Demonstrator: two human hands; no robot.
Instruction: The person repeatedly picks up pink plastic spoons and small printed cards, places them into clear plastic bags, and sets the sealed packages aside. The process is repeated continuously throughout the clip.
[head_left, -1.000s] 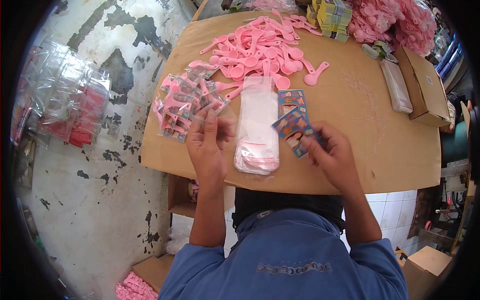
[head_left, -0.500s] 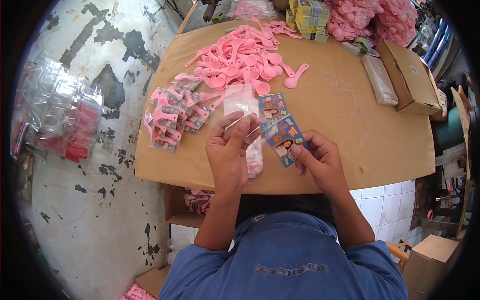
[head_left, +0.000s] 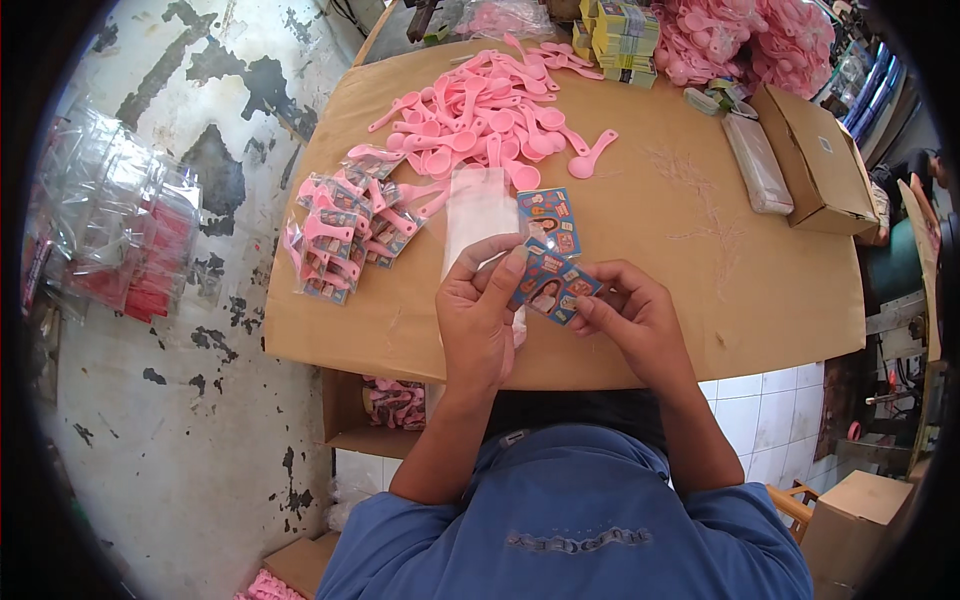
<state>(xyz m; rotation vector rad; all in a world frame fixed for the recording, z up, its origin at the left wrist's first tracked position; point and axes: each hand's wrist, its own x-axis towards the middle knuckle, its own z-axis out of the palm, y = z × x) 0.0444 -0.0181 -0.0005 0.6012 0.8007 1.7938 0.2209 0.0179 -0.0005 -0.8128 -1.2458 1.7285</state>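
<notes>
A small blue printed card (head_left: 553, 287) is held tilted between my two hands, just above the near part of the table. My right hand (head_left: 640, 318) pinches its right end between thumb and fingers. At its left end, my left hand (head_left: 480, 305) is closed on a thin clear plastic bag, which barely shows against the card; how far the card is inside it I cannot tell. Beyond the hands lies a stack of similar cards (head_left: 560, 215). To its left are flat clear bags (head_left: 474, 205), partly covered by my left hand.
A heap of loose pink measuring spoons (head_left: 475, 110) lies farther back. Packed spoons with cards (head_left: 345, 225) are piled at the left. Bundled yellow cards (head_left: 622, 40), bulk bags of pink spoons (head_left: 725, 40), a plastic-wrapped pack (head_left: 757, 160) and a cardboard box (head_left: 815, 160) line the back right.
The card in my right hand has moved left and turned, meeting the clear bag at my left hand. My left hand has shifted right and nearer, and the hands are closer together.
</notes>
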